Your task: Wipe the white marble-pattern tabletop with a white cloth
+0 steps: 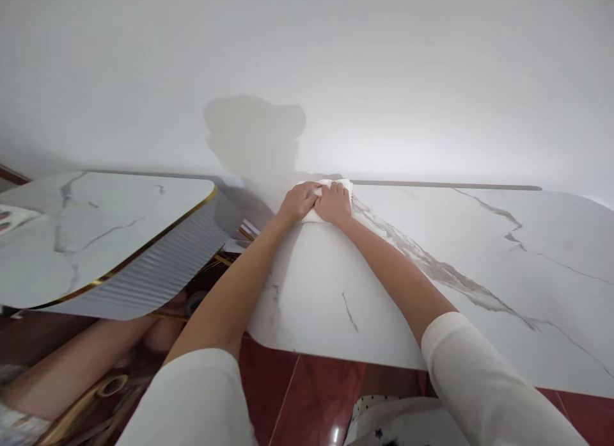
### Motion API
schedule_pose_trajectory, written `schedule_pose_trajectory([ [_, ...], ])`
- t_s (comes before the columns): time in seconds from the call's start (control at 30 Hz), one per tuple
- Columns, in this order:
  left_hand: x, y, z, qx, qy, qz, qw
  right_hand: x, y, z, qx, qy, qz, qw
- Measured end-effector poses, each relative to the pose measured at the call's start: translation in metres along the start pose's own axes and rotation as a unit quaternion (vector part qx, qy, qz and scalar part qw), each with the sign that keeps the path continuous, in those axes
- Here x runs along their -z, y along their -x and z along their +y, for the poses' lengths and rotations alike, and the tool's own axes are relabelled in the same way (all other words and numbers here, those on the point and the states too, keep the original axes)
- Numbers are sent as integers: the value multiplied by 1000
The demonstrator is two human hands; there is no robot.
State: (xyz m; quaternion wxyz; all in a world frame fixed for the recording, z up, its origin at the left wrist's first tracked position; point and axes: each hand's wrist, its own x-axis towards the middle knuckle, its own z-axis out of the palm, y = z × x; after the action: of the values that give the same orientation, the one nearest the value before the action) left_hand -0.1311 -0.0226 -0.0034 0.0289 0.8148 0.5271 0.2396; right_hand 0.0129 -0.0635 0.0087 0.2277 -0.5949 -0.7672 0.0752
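A folded white cloth lies near the back left corner of a white marble-patterned tabletop, close to the wall. My left hand presses on the cloth's left part, fingers bent over it. Right beside it, my right hand bears down on the cloth with curled fingers. The thumbs of both hands nearly meet. Both arms are stretched forward across the tabletop. Much of the cloth is hidden under the hands.
At the left stands a second marble-patterned top with a gold edge and a ribbed grey side. A gap separates the two tops. Another person's bare limb shows below left. Behind is a white wall; the floor is red tile.
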Motion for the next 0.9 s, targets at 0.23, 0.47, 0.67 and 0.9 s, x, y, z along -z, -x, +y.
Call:
schedule_pose_trajectory([
  [0.23, -13, -25, -7, 25, 0, 0, 1000, -3, -23, 13, -5, 1, -2, 1000],
  [0.47, -9, -29, 11, 49, -66, -32, 996, -1, -25, 19, -8, 13, 2, 1000],
  [0.67, -27, -49, 44, 8, -76, -13, 997, 17, -26, 55, -22, 36, 4, 999],
  [0.9, -34, -60, 57, 12, -59, -39, 997, 22, -29, 74, -30, 52, 6, 998],
])
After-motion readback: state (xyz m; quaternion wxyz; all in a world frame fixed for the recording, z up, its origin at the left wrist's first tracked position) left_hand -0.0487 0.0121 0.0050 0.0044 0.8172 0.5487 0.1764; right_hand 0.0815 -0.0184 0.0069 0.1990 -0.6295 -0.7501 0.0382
